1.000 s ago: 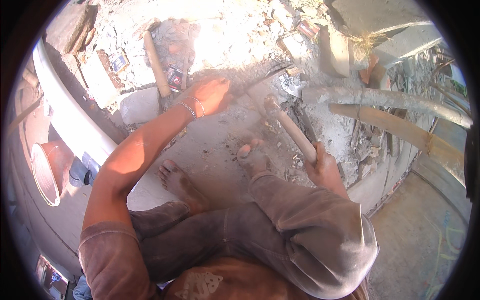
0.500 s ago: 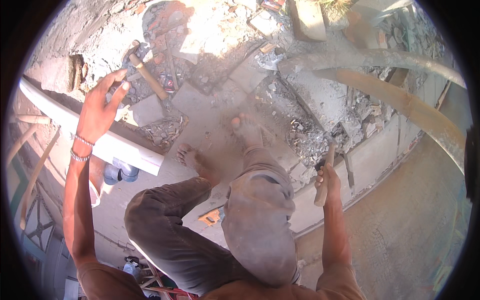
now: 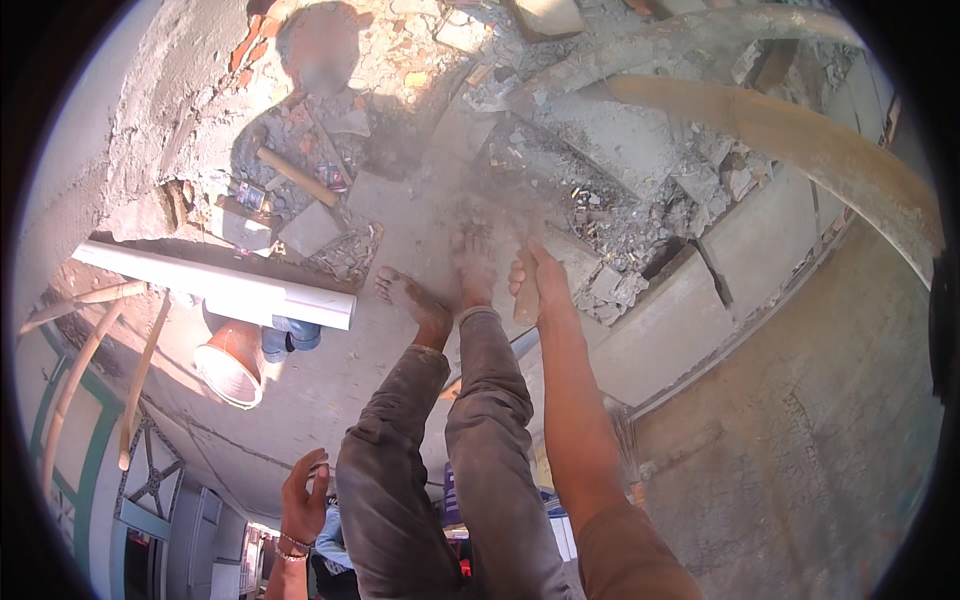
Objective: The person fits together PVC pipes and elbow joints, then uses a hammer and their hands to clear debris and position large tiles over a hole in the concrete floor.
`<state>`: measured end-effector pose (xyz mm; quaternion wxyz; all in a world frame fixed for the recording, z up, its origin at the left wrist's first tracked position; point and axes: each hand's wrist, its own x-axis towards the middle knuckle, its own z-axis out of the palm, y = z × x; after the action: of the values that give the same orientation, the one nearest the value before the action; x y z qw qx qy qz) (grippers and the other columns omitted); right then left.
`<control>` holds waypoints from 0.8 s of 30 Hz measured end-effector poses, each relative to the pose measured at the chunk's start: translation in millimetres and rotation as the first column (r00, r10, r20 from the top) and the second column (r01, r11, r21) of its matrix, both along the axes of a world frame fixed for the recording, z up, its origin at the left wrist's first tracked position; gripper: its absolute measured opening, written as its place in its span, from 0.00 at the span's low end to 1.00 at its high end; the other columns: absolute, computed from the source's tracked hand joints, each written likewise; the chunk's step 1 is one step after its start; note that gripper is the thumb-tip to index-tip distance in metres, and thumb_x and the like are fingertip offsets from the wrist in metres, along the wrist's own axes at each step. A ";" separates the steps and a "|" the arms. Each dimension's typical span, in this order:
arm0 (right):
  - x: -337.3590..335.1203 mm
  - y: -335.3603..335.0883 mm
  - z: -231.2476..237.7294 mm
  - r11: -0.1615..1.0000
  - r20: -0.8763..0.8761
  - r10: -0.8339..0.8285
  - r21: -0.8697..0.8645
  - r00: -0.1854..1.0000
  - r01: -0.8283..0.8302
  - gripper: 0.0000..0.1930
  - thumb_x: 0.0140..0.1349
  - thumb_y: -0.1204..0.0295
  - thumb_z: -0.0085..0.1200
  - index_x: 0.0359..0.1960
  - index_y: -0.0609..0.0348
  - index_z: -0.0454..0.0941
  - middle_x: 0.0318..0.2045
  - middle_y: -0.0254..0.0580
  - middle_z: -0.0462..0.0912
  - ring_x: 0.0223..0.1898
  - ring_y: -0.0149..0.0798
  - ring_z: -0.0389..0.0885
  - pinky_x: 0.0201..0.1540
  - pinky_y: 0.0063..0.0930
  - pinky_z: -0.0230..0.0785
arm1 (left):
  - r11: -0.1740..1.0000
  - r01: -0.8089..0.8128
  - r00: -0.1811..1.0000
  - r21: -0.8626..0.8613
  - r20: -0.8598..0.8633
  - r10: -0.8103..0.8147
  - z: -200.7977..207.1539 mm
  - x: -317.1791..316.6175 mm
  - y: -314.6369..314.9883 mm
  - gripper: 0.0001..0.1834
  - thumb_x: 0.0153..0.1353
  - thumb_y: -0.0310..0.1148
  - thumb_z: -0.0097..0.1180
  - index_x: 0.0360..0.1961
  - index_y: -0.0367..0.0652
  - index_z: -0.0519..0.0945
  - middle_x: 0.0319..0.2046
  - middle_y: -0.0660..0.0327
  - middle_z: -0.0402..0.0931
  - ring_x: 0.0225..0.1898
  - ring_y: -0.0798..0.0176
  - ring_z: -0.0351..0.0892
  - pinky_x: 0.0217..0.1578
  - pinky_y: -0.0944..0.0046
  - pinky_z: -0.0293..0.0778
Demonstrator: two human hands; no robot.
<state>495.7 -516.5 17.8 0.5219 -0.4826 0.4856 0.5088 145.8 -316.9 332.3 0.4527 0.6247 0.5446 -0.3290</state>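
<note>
My right hand [image 3: 537,278] is wrapped round the wooden handle of a tool [image 3: 526,303], just right of my right foot [image 3: 474,268]. The tool's far end is lost in dust and blur, so its kind is unclear. My left hand [image 3: 304,500] hangs low beside my left leg, holding nothing I can make out; its fingers are bent, with the thumb apart. A beaded bracelet circles that wrist. On the rubble at the upper left lies a hammer [image 3: 298,176], its wooden handle in view and its head obscured by shadow.
A white pipe [image 3: 220,283] crosses the left side above a bucket [image 3: 228,365] and a blue-grey pipe fitting [image 3: 291,338]. Broken slabs and rubble [image 3: 640,225] spread ahead. Curved poles [image 3: 770,125] arch over the right. Wooden sticks [image 3: 85,370] lean at far left.
My right hand has swung left with the tool, from the rubble edge to beside my right foot. My left hand has dropped from above the pipe to beside my leg. Dust hangs by the feet.
</note>
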 end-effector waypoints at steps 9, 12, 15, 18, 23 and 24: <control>28.8 -45.9 -79.0 0.701 0.411 -0.171 -0.587 0.895 0.404 0.21 0.73 0.54 0.50 0.50 0.62 0.72 0.32 0.39 0.80 0.27 0.37 0.81 0.28 0.33 0.75 | 0.994 -0.093 0.990 0.052 0.108 0.087 -23.8 77.7 7.4 0.23 0.74 0.35 0.51 0.64 0.32 0.72 0.54 0.46 0.80 0.56 0.51 0.81 0.57 0.56 0.75; -51.3 75.9 -56.0 0.971 0.068 0.155 -0.193 0.986 -0.139 0.22 0.71 0.53 0.52 0.47 0.63 0.76 0.30 0.39 0.79 0.23 0.38 0.78 0.24 0.36 0.72 | 0.998 -0.066 0.991 0.008 0.120 0.064 -33.8 96.0 6.0 0.22 0.73 0.33 0.52 0.64 0.33 0.73 0.54 0.46 0.80 0.56 0.53 0.82 0.57 0.57 0.75; -32.5 46.5 -24.2 0.963 -0.025 0.269 -0.028 0.963 -0.270 0.23 0.71 0.51 0.53 0.46 0.63 0.76 0.27 0.37 0.75 0.21 0.35 0.74 0.21 0.34 0.69 | 0.997 -0.014 0.987 -0.078 0.160 0.026 -27.8 91.8 23.9 0.21 0.73 0.33 0.52 0.63 0.33 0.74 0.53 0.47 0.81 0.54 0.54 0.83 0.56 0.58 0.76; -12.1 -6.9 6.2 0.963 0.039 0.244 -0.131 0.969 -0.237 0.22 0.72 0.51 0.54 0.43 0.62 0.71 0.24 0.37 0.73 0.20 0.31 0.73 0.21 0.31 0.69 | 0.997 -0.006 0.998 -0.081 0.056 0.010 -20.5 64.1 56.3 0.20 0.74 0.33 0.51 0.62 0.33 0.74 0.53 0.47 0.82 0.54 0.54 0.84 0.55 0.58 0.76; -1.6 -24.0 -38.3 0.789 0.407 -0.288 -0.412 0.867 0.456 0.25 0.76 0.49 0.44 0.48 0.63 0.71 0.26 0.39 0.73 0.22 0.33 0.73 0.21 0.32 0.69 | 0.998 -0.056 0.995 0.023 0.088 0.054 -45.8 55.2 94.3 0.19 0.77 0.34 0.48 0.61 0.32 0.75 0.53 0.49 0.82 0.54 0.56 0.83 0.56 0.59 0.76; -2.0 -8.6 -57.2 0.780 0.356 -0.257 -0.473 0.899 0.410 0.23 0.76 0.50 0.44 0.48 0.61 0.71 0.26 0.39 0.72 0.22 0.34 0.73 0.21 0.33 0.69 | 0.997 -0.070 0.991 0.042 0.119 0.065 -56.3 64.2 94.2 0.19 0.77 0.34 0.47 0.62 0.32 0.74 0.53 0.49 0.82 0.54 0.57 0.83 0.56 0.59 0.75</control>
<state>493.6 -525.0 -39.4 0.5096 -0.5795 0.6102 0.1796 210.0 -222.7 276.0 0.4803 0.6346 0.5452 -0.2634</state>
